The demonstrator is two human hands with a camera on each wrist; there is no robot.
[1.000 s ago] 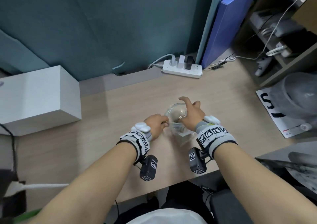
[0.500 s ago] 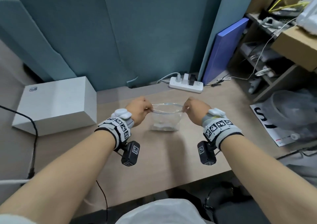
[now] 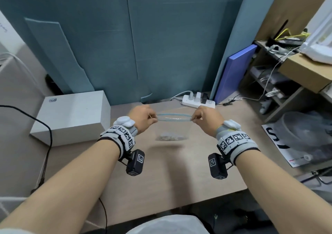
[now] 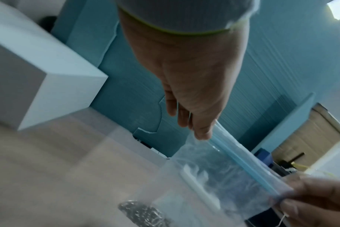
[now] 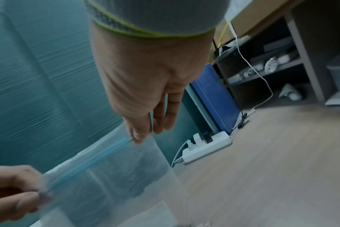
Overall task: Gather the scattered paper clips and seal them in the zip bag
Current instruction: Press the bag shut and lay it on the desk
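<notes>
Clear plastic hangs between the two hands: the left hand (image 3: 142, 116) and right hand (image 3: 206, 119) each pinch one top corner of the zip bag (image 3: 172, 126), held above the surface (image 3: 170, 176). Paper clips (image 3: 169, 137) lie heaped at its bottom. The blue zip strip (image 3: 173, 117) gapes in the middle, not yet pressed together. Tilting the bag could spill clips; sealing unevenly could leave a gap. Beyond sits a power strip (image 3: 198, 101).
</notes>
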